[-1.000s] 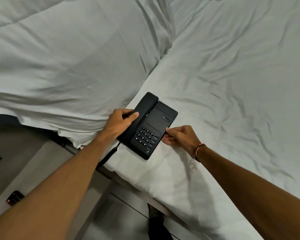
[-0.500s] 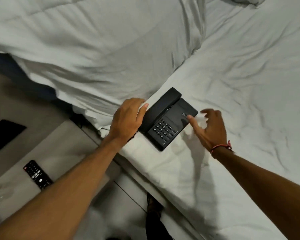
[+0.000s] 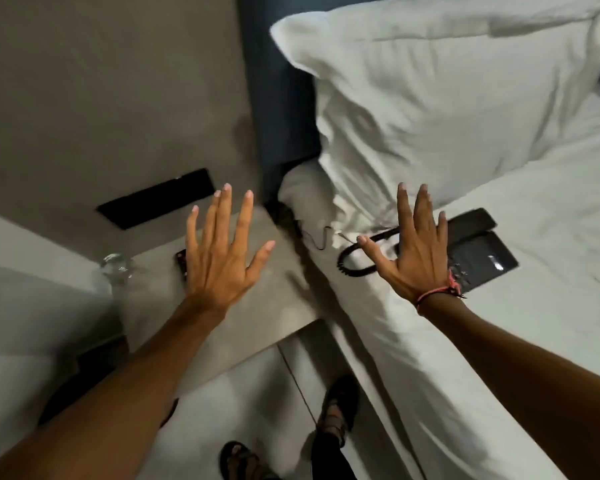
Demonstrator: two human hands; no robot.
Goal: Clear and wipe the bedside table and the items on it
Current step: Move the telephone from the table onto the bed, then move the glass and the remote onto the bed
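We read no legible label. Both hands, left hand (image 3: pixel 219 268) and right hand (image 3: pixel 418 258), splayed empty; black corded desk telephone (image 3: pixel 482 251) lies beneath right fingers (image 3: pixel 423 209).

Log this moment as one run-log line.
phase: clearing table | telephone: on bed | left hand: open, empty, over bedside table | right hand: open, empty, above telephone | on table: glass, remote

The grey bedside table (image 3: pixel 257 327) carries a clear glass (image 3: pixel 116 268) and a dark remote (image 3: pixel 181 263). The black telephone (image 3: pixel 478 251) lies on the white bed (image 3: pixel 499 341), below the pillow (image 3: pixel 430 81).
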